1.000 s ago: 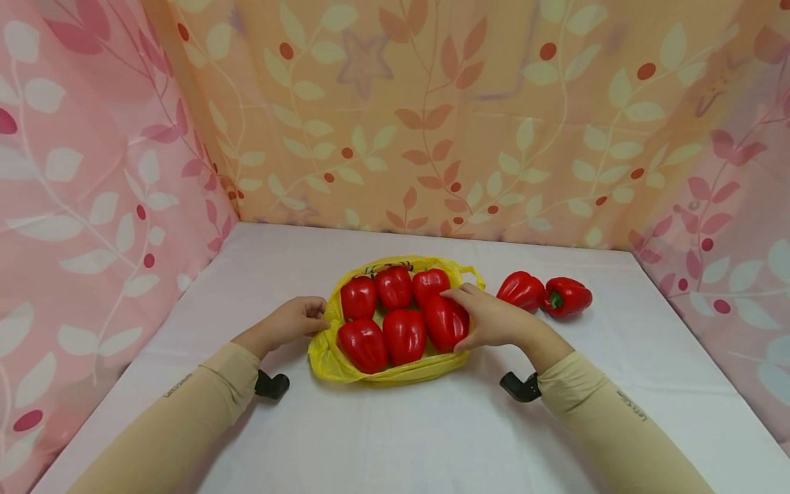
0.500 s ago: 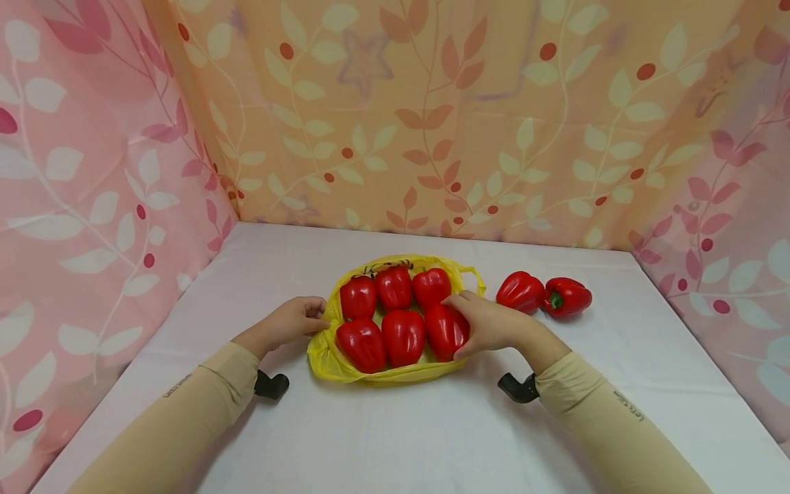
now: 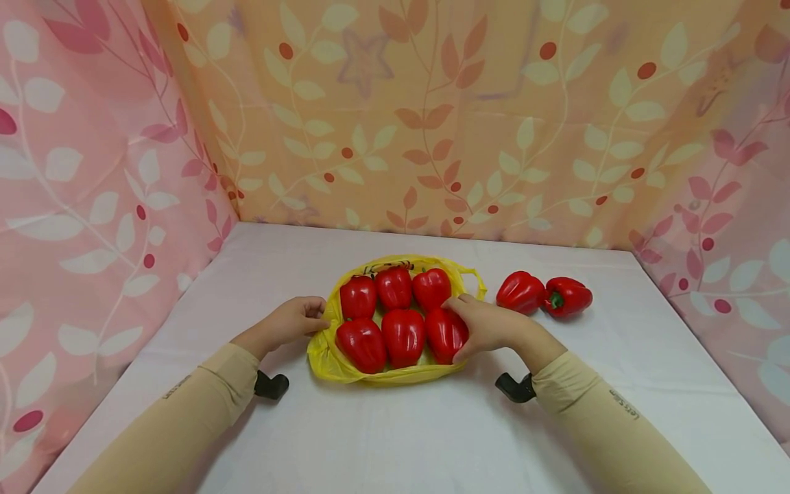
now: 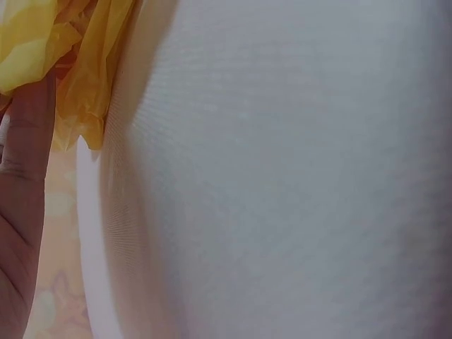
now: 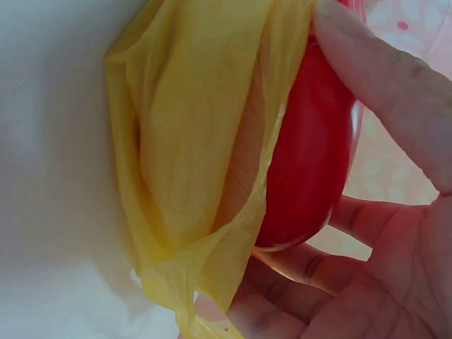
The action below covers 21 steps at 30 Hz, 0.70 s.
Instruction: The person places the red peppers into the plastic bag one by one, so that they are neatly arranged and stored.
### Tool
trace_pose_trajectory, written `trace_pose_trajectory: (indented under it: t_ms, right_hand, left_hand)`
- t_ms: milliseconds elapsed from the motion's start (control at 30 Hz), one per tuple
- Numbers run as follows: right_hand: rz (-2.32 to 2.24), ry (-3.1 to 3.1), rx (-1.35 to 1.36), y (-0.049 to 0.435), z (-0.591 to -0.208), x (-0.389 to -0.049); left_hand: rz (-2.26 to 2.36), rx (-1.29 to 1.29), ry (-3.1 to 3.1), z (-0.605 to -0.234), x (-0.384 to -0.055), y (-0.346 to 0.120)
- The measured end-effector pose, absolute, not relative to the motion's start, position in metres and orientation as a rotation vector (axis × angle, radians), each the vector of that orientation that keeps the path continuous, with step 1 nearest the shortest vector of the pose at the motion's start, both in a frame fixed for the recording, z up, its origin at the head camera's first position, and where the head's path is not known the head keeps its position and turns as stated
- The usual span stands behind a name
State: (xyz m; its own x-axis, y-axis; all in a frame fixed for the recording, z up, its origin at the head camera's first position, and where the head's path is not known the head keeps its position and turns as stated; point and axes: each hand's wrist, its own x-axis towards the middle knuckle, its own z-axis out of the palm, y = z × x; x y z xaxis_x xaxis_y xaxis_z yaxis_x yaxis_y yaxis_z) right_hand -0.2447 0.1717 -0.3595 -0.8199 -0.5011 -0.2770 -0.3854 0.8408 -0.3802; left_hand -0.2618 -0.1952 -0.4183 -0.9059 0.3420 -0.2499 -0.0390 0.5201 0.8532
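Note:
A yellow plastic bag (image 3: pixel 330 360) lies spread open on the table with several red bell peppers in two rows inside it. My right hand (image 3: pixel 490 326) grips the front-right bell pepper (image 3: pixel 446 336), thumb on the near side and fingers behind. The right wrist view shows that same pepper (image 5: pixel 311 148) partly covered by the bag's yellow film (image 5: pixel 198 120). At the bag's left rim, my left hand (image 3: pixel 290 322) pinches the plastic. Crumpled yellow film (image 4: pixel 88 78) hangs by a finger (image 4: pixel 25 141) in the left wrist view.
Two more red bell peppers, one (image 3: pixel 520 293) beside the other (image 3: pixel 568 297), lie right of the bag. A white cloth covers the table (image 3: pixel 395 439). Patterned curtains (image 3: pixel 432 137) stand behind and at both sides. Black wrist mounts (image 3: pixel 517 387) stick out under the sleeves.
My right hand has lowered the bell pepper toward the front right of the bag, into line with the front row. The left hand has stayed at the rim.

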Motion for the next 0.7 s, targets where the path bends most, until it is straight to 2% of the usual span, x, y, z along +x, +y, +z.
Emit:
trace_pose_trajectory:
  t_ms: [700]
  right_hand:
    - [-0.549,2.651,-0.736,0.179,-0.35,-0.243]
  left_hand:
    - [1.348,0.253,2.375,-0.419,-0.262,-0.196]
